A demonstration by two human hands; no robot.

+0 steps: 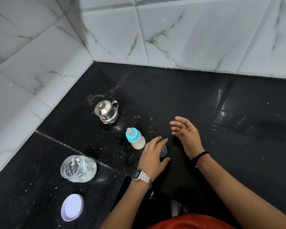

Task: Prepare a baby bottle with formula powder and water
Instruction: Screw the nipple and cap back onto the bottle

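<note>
Nearest lies a round white plastic lid (72,207), flat on the black stone counter (221,154), near left. Just beyond it stands a clear plastic jar (78,168), open, with a little white powder at its bottom and smeared on its walls. Farther off, the small baby bottle with a blue collar and teat (135,138) stands upright, full of milky liquid. A lidded steel kettle (106,111) sits beyond it, toward the corner. The left hand (153,156) rests over a small clear cap (163,151), fingers spread and loosely curved; whether it grips the cap I cannot tell. The bottle is just left of that hand. The right hand (186,134) hovers relaxed and spread, holding nothing.
</note>
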